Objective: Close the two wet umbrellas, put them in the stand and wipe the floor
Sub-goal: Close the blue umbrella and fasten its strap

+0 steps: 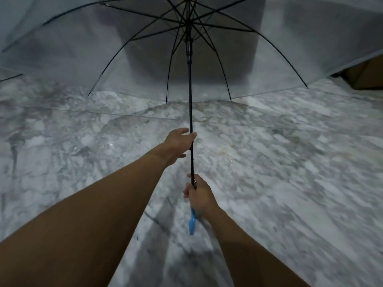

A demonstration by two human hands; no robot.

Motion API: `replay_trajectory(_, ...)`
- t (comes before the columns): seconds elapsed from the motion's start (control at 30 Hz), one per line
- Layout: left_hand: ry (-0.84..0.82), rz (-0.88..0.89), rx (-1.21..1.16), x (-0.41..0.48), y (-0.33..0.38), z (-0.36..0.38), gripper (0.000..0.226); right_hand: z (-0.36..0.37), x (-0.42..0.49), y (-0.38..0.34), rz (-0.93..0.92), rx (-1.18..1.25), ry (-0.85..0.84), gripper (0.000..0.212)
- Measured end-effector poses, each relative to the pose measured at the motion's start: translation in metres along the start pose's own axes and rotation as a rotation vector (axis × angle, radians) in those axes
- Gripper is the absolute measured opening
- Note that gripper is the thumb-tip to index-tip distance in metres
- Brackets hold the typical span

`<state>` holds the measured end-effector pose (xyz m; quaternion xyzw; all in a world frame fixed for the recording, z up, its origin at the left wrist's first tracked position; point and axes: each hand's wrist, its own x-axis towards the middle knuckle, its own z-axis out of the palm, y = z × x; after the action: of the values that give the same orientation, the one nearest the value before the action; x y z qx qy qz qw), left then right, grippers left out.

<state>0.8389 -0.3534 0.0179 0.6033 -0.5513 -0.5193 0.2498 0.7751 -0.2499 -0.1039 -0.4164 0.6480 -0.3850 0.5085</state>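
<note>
While spread fully open, held out ahead and tilted away, canopy rim close to the floor on the far side: the clear umbrella (189, 100), its runner (189, 48) high on the black shaft. Just above the blue handle (192, 222), the right hand (200, 195), wrapped tight around the shaft. Farther up, the left hand (179, 143), fingers (193, 135) loosely hooked at the shaft, thumb apart; gripping or merely touching, cannot tell. Keep the near grip firm, slide the far hand up to the runner, free the catch, draw down evenly, tip pointed away to shed drips forward. Beneath, a grey-white marbled floor (290, 162), glossy, likely slippery. Far right, a brown box-like shape (364, 77) in a dim room.
</note>
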Motion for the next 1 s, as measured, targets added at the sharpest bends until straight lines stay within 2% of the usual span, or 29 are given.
replay_trajectory(0.17, 0.05, 0.059, -0.064, -0.004, 0.021, 0.008, 0.031, -0.013, -0.012, -0.009, -0.104, 0.061, -0.018, 0.026)
replay_trajectory(0.3, 0.061, 0.144, -0.028, -0.017, 0.06, 0.011, 0.022, -0.038, -0.034, -0.035, -0.205, 0.095, -0.035, 0.026)
replay_trajectory(0.53, -0.017, 0.284, -0.016, -0.063, 0.155, 0.026, 0.02, -0.093, -0.074, -0.104, -0.242, 0.223, 0.003, 0.022)
replay_trajectory(0.67, -0.051, 0.362, -0.013, -0.098, 0.225, 0.037, 0.023, -0.142, -0.107, -0.162, -0.216, 0.307, 0.119, 0.02)
replay_trajectory(0.8, -0.117, 0.411, -0.073, -0.137, 0.286, 0.053, 0.021, -0.193, -0.149, -0.218, -0.189, 0.455, 0.2, 0.038)
replay_trajectory(0.9, -0.175, 0.431, -0.122, -0.163, 0.324, 0.063, 0.017, -0.222, -0.183, -0.244, -0.249, 0.413, 0.299, 0.039)
replay_trajectory(1.0, -0.254, 0.428, -0.139, -0.193, 0.36, 0.07, 0.017, -0.245, -0.21, -0.261, -0.322, 0.253, 0.479, 0.039)
